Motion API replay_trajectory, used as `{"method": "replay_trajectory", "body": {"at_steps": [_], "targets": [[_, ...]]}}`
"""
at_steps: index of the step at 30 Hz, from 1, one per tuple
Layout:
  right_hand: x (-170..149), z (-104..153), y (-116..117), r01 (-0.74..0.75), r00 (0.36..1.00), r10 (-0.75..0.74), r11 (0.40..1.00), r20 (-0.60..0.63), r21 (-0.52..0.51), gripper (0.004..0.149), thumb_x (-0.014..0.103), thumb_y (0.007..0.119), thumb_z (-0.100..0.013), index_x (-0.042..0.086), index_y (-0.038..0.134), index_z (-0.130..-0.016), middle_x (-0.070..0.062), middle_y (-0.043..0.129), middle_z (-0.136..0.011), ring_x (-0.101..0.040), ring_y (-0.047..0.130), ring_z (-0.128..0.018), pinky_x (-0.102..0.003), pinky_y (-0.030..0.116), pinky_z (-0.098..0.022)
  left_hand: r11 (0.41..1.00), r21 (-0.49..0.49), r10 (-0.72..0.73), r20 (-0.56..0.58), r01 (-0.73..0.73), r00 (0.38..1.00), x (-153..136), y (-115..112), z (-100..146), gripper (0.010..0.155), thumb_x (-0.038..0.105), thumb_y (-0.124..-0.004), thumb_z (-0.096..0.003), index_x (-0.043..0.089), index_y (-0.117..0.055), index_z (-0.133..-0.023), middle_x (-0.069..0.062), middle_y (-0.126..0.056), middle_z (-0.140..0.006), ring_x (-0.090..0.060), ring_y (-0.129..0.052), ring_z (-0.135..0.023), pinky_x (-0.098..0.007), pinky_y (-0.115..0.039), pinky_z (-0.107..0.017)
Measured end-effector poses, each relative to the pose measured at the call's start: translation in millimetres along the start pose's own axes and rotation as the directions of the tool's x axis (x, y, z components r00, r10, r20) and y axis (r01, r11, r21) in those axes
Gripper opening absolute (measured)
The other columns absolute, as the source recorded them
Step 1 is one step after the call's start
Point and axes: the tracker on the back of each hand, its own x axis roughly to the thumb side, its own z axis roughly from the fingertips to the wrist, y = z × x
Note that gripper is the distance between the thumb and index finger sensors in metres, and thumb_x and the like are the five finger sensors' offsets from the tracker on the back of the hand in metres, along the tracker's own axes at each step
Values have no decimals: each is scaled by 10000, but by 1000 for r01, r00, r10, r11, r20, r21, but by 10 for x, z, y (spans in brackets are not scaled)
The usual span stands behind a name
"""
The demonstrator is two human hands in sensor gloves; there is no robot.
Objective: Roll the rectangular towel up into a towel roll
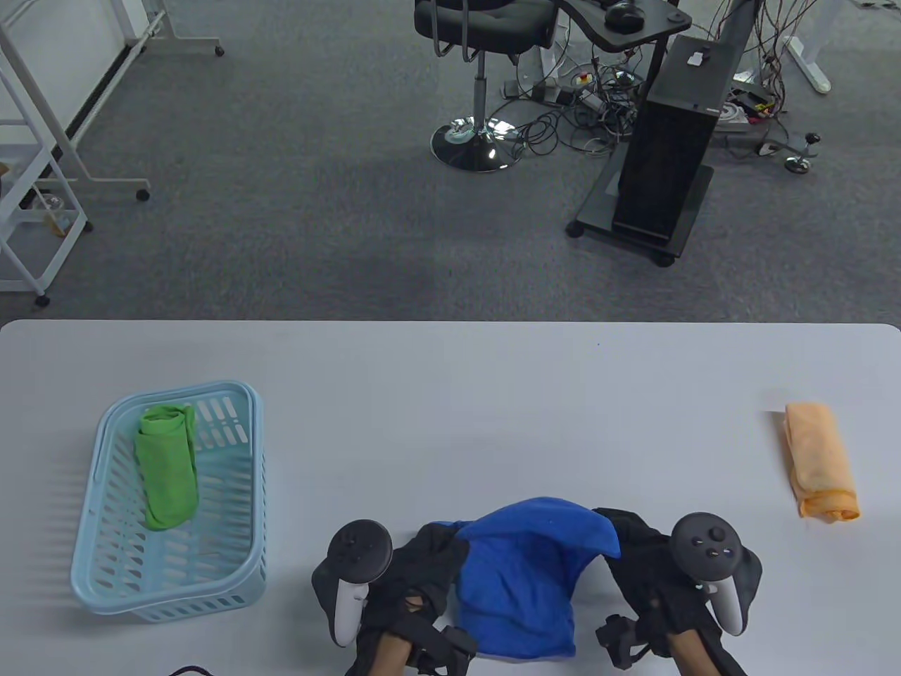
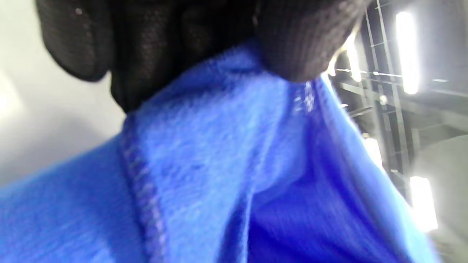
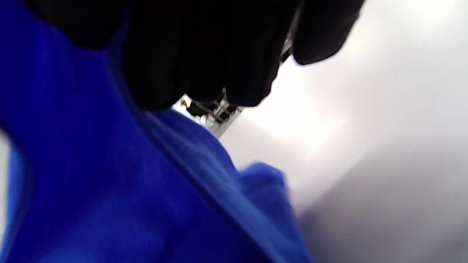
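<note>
A blue towel (image 1: pixel 521 577) hangs unrolled between my two hands at the table's near edge, lifted off the surface. My left hand (image 1: pixel 440 553) grips its left top corner; the left wrist view shows gloved fingers (image 2: pixel 292 40) pinching the blue cloth (image 2: pixel 219 164). My right hand (image 1: pixel 626 542) grips the right top corner; in the right wrist view dark fingers (image 3: pixel 204 54) close over the blue towel (image 3: pixel 109 182). The towel's lower part sags toward me.
A light blue plastic basket (image 1: pixel 105 563) at the left holds a rolled green towel (image 1: pixel 167 465). A rolled orange towel (image 1: pixel 820 461) lies at the right. Beyond the table's far edge are carpet, an office chair (image 1: pixel 479 42) and a black computer stand (image 1: pixel 669 155).
</note>
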Motion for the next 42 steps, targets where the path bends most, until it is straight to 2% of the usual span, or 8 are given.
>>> {"method": "replay_trajectory", "body": {"at_steps": [6, 10, 16, 20, 29, 34, 36, 42], "targets": [[82, 44, -49, -93, 995, 94, 995, 30, -43, 469, 507, 760, -295, 129, 977, -470, -23, 900, -764, -250, 962, -680, -554, 688, -602, 892, 128, -437, -3, 433, 900, 260, 29, 145, 720, 333, -824, -428, 264, -530, -1081, -245, -663, -1048, -509, -762, -907, -658, -630, -609], [253, 118, 137, -152, 982, 151, 988, 112, -6, 463, 522, 780, -277, 135, 981, -435, -17, 906, -756, -247, 967, -675, -554, 687, -605, 870, 194, -492, 336, 453, 803, 561, -119, 300, 655, 403, -827, -406, 374, -611, -1024, -180, -657, -1037, -480, -667, -952, -667, -538, -661], [446, 228, 432, -324, 914, 298, 945, 277, 52, 471, 520, 798, -250, 166, 957, -517, -32, 792, -874, -265, 865, -800, -584, 615, -652, 803, 31, -534, 480, 595, 696, 699, -551, 341, 958, 652, -814, -299, 311, -453, -1118, -173, -592, -1103, -515, -550, -1014, -704, -477, -682], [434, 240, 449, -314, 914, 269, 943, 304, 108, 514, 492, 803, -263, 164, 914, -642, -46, 735, -918, -276, 816, -844, -594, 588, -666, 874, 170, -482, 426, 455, 766, 630, -520, 259, 428, 427, -821, -386, 256, -975, -747, -109, -942, -846, -428, -843, -866, -652, -638, -618], [191, 253, 744, -624, 781, 540, 679, 313, 386, 1089, 712, 736, -205, 127, 383, -1054, -166, 213, -1080, -417, 303, -1027, -698, 349, -701, 952, 246, -265, 368, 182, 891, 496, -59, 236, 443, 472, -799, -391, 171, -1039, -611, -96, -1020, -753, -408, -928, -796, -634, -696, -587], [157, 177, 756, -729, 684, 703, 667, 197, 155, 812, 511, 763, -289, 165, 563, -995, -134, 412, -1050, -368, 517, -988, -655, 438, -697, 971, 236, -62, 398, -37, 915, 414, 164, 254, 474, 495, -762, -398, 176, -1041, -610, -100, -1024, -748, -412, -934, -785, -636, -702, -578], [136, 103, 586, -687, 725, 676, 725, 132, 57, 533, 407, 766, -309, 166, 873, -773, -83, 712, -937, -330, 767, -874, -621, 541, -670, 966, 231, 17, 401, -119, 916, 392, 236, 254, 484, 496, -750, -401, 177, -1041, -620, -104, -1024, -747, -416, -936, -778, -637, -702, -574], [252, 105, -184, -491, 865, 501, 835, -23, -247, 494, 398, 802, -290, 176, 904, -719, -72, 816, -858, -308, 873, -782, -586, 624, -637, 966, 242, 7, 344, -96, 939, 305, 285, 192, 516, 505, -730, -399, 206, -1039, -684, -127, -1029, -750, -426, -948, -759, -643, -703, -564]]}}
